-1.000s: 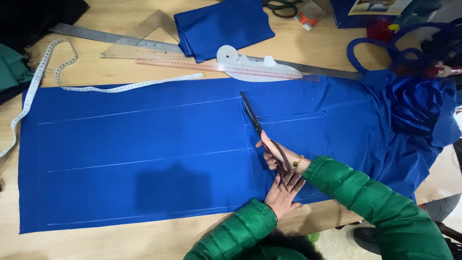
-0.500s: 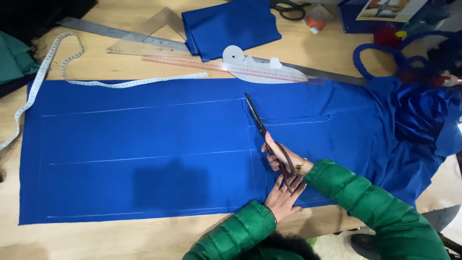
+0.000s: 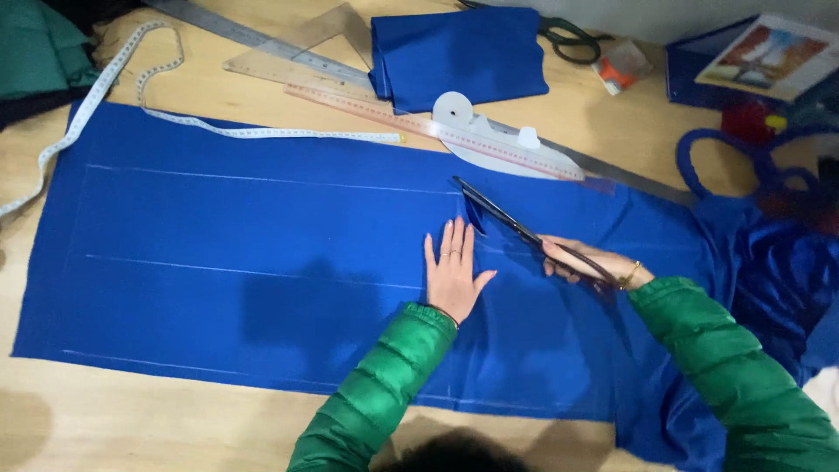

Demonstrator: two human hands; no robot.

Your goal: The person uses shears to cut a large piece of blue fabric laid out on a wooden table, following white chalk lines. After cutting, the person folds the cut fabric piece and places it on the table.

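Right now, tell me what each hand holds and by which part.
The right hand holds the scissors by their handles. The left hand holds nothing; it lies flat on the blue cloth.

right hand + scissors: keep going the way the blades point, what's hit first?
The right hand drives dark scissors up-left across the flat blue fabric. Beyond more cloth, the first thing in line looks like the white curved plastic ruler at the fabric's far edge; depth is unclear.

White tape measure (image 3: pixel 131 96), rulers (image 3: pixel 350 92), folded blue cloth (image 3: pixel 459 52), perhaps a booklet (image 3: pixel 773 57)
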